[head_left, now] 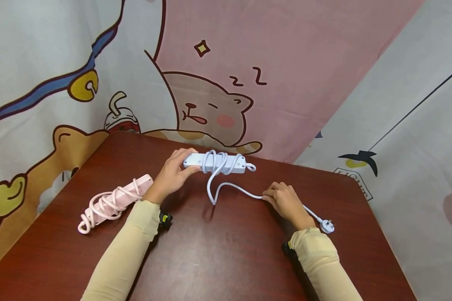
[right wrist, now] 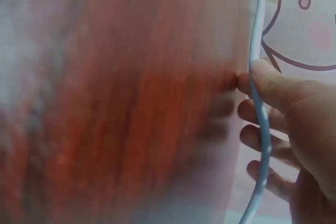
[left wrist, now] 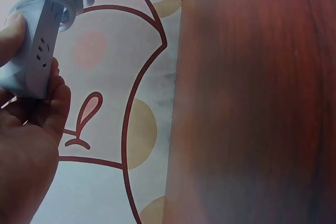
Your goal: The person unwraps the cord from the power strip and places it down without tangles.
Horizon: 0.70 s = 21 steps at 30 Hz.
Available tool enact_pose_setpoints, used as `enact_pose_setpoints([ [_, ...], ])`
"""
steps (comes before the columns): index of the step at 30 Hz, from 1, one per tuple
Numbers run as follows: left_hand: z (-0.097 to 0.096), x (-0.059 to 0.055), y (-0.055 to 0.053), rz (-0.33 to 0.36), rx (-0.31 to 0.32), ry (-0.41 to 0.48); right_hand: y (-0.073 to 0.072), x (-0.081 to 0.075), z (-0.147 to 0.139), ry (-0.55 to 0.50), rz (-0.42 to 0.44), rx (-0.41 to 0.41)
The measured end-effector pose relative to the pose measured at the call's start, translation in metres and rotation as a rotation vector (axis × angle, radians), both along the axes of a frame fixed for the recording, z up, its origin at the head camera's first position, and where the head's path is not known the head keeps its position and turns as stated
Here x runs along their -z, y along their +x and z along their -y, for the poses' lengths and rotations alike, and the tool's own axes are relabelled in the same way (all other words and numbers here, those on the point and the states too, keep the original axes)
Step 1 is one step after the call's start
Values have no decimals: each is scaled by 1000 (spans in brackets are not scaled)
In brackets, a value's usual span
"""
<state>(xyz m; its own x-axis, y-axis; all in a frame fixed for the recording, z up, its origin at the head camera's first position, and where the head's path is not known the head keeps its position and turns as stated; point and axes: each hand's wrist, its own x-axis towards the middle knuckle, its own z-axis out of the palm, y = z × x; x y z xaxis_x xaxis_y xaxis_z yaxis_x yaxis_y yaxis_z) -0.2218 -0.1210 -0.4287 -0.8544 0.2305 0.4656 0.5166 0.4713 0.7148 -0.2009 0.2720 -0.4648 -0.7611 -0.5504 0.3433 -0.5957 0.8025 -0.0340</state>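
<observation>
A white power strip (head_left: 231,164) is held above the table by my left hand (head_left: 172,175), which grips its left end between thumb and fingers. Socket holes show on its side in the left wrist view, beside the left hand (left wrist: 31,140). Several loops of its own cord (head_left: 222,159) wrap round the strip's middle. From there the cord hangs in a bend and runs right to my right hand (head_left: 286,203), whose thumb and forefinger pinch it. In the right wrist view the cord (right wrist: 255,30) passes across the fingers. Beyond that hand the plug (head_left: 327,226) lies on the table.
A pink power strip (head_left: 126,194), wrapped in its pink cord, lies on the left of the brown table (head_left: 211,259). Behind the table hangs a cartoon-printed curtain (head_left: 286,83), close to the back edge.
</observation>
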Motion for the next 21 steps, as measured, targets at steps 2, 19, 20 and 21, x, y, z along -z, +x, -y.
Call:
enact_pose_setpoints([
  [2, 0, 0, 0, 2, 0, 1, 1, 1, -1, -12, 29, 1],
  [19, -1, -1, 1, 8, 1, -13, 6, -7, 5, -85, 171, 31],
  [20, -1, -1, 1, 7, 2, -15, 7, -9, 7, -85, 180, 34],
  [21, -1, -1, 1, 5, 3, -18, 7, -12, 10, -85, 188, 40],
])
